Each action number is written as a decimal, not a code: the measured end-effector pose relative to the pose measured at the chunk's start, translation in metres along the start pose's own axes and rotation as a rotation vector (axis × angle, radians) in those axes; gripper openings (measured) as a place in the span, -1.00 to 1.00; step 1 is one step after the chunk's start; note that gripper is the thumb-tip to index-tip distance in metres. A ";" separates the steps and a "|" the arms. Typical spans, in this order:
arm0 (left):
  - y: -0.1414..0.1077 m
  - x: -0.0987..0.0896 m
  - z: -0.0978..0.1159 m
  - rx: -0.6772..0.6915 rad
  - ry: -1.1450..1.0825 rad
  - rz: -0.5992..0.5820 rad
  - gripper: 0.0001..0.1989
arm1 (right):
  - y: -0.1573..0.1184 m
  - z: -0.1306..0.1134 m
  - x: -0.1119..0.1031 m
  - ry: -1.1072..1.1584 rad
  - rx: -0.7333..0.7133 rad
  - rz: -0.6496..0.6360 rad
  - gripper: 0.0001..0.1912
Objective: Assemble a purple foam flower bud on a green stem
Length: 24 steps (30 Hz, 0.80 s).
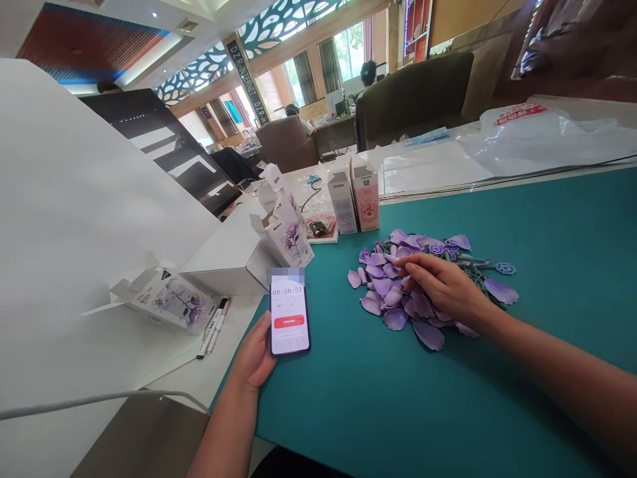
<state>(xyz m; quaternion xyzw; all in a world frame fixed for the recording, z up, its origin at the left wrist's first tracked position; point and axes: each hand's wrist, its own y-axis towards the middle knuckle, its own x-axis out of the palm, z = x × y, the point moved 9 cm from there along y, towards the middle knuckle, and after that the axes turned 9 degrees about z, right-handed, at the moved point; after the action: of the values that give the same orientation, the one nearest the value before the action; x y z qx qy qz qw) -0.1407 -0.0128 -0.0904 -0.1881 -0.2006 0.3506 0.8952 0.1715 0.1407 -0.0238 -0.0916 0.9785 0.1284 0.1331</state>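
Observation:
In my left hand [255,352] is a smartphone [289,335], its screen lit with a timer at 00:00:03 and a red button. The fingers wrap its left edge and back. My right hand [435,282] is over a heap of purple plastic flower petals [383,285], thumb and fingertips pinched together. A pale petal [391,259] lies right at those fingertips; I cannot tell whether it is gripped. Green stem parts and a round lattice-like purple piece [505,268] stick out at the heap's right side.
Flower-printed boxes [286,232] stand at the back left, with a grey box [343,206] and a pink box [367,202] beside them. Another opened box [174,299] and markers [215,328] lie left of the green mat [348,411]. A plastic bag [542,136] is behind. People sit farther off.

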 end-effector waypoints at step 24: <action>-0.005 -0.009 0.010 0.049 0.223 0.099 -0.75 | -0.003 -0.011 -0.001 0.042 0.024 -0.019 -0.63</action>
<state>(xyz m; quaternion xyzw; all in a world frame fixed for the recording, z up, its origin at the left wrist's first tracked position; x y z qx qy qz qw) -0.1494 -0.0207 -0.0817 -0.2137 -0.0818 0.3760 0.8979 0.1709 0.1352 -0.0138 -0.1017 0.9816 0.1136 0.1151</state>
